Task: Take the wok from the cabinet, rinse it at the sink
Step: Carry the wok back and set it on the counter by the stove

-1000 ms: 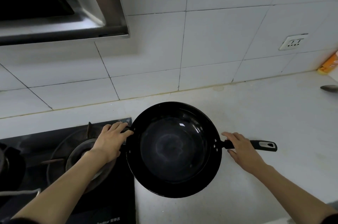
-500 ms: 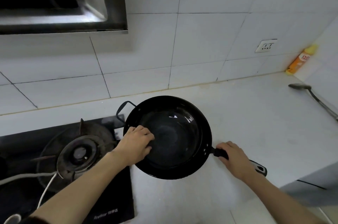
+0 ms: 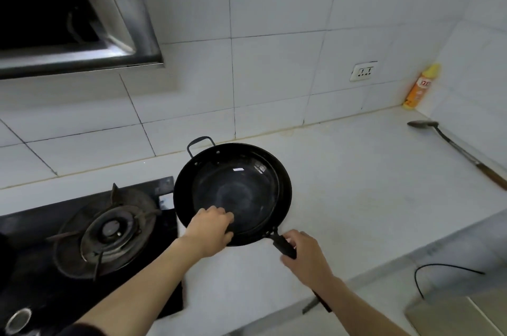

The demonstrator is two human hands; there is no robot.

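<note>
A black wok (image 3: 238,193) rests on the white counter (image 3: 356,198), just right of the stove. Its small loop handle (image 3: 200,140) points toward the wall and its long black handle (image 3: 282,243) points toward me. A second, inner rim shows inside it, slightly off centre. My left hand (image 3: 210,231) grips the near-left rim with its fingers curled inside. My right hand (image 3: 307,256) is closed around the long handle, whose far end pokes out below my wrist.
A gas burner (image 3: 109,231) on a black hob sits to the left, under a steel range hood (image 3: 82,20). A long-handled ladle (image 3: 452,146), a yellow bottle (image 3: 421,87) and a wall socket (image 3: 364,71) are at the right. A black cable (image 3: 439,272) arcs past the counter's front edge.
The wok has turned so its long handle swings toward me. My left hand left the loop handle and took the near rim. My right hand closed on the long handle.
</note>
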